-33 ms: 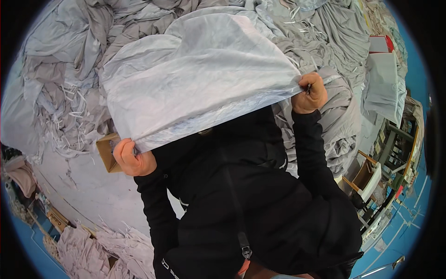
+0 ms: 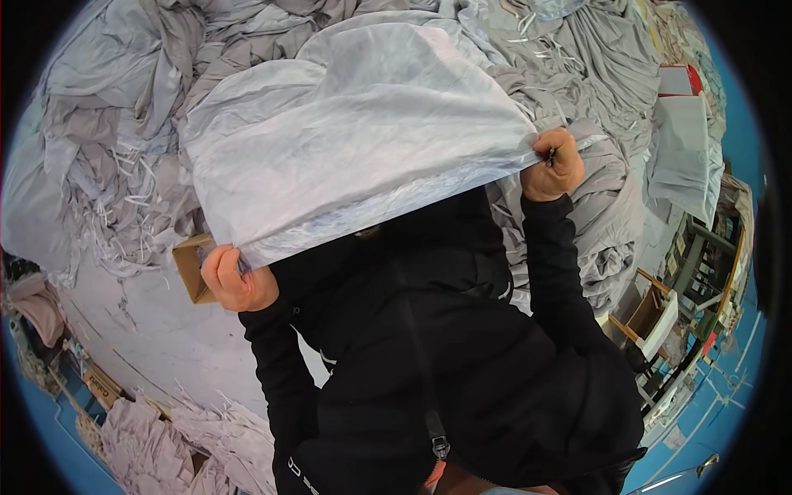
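A pale grey-white cloth [image 2: 355, 140] is stretched between my two hands in front of my body. Its near edge runs taut on a slant, higher at the right, and a bluish marbled strip shows along it. My left hand [image 2: 239, 282] is closed on the near left corner. At the near right corner my right hand [image 2: 554, 169] pinches the cloth between thumb and curled fingers. The far part lies in soft folds over heaped grey fabric [image 2: 124, 107]. Just beside my left hand stands an open cardboard box [image 2: 191, 272], partly hidden by the hand and cloth.
Heaps of grey fabric with white ties [image 2: 132, 186] cover the far side of the pale work surface [image 2: 148, 330]. A folded pale cloth [image 2: 681, 153] lies at the right. Pinkish fabric [image 2: 148, 445] is piled at the lower left. A wooden drawer [image 2: 648, 309] sits right of my elbow.
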